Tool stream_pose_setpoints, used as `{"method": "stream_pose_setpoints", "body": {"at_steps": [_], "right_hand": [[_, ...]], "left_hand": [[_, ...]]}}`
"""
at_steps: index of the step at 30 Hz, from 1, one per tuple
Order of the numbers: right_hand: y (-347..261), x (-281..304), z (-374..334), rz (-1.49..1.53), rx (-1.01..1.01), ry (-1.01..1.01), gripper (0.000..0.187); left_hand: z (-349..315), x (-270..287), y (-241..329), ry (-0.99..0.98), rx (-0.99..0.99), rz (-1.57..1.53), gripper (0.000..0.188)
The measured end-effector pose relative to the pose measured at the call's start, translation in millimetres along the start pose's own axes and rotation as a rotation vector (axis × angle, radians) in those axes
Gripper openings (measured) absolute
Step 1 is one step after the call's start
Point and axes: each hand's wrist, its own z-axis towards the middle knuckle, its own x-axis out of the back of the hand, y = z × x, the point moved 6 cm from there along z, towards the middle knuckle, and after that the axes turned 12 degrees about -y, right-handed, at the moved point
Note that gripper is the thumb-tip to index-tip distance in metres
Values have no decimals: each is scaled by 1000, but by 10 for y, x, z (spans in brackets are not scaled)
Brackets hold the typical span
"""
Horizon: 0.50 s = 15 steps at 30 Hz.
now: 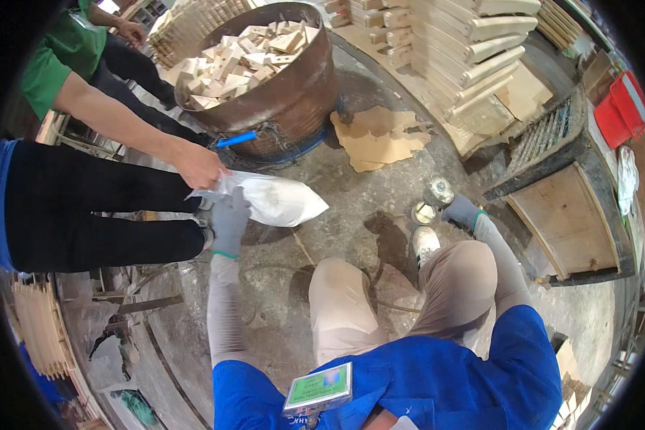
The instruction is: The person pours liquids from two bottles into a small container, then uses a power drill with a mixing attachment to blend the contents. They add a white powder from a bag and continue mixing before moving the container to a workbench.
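Note:
A white plastic bag (283,202) with pale contents lies tilted above the floor at left centre. My left hand (231,223), in a grey glove with a green cuff, closes on the gathered end of the bag. Another person's bare hand (202,169) grips the same end from the left. My right hand (463,212), gloved alike, is low near my shoe, its fingers curled. Right beside it are a round jar (438,191) and a small open container (423,213) with something cream-coloured inside. Whether those fingers hold either one is hidden.
A rusty metal drum (287,100) full of wood offcuts (244,64) stands ahead, a blue-handled tool (236,139) at its side. Torn cardboard (380,137) lies on the floor. Stacked wooden parts (473,57), a wooden box frame (570,218) and a red bucket (621,111) are right.

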Motion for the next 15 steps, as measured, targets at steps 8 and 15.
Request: {"method": "stream_pose_setpoints", "body": {"at_steps": [8, 15], "right_hand": [[32, 1, -57, 24, -87, 24, 25], [24, -39, -112, 87, -8, 19, 20]], "left_hand": [[351, -1614, -477, -179, -257, 835, 35], [475, -2163, -173, -2, -274, 610, 16]]}}
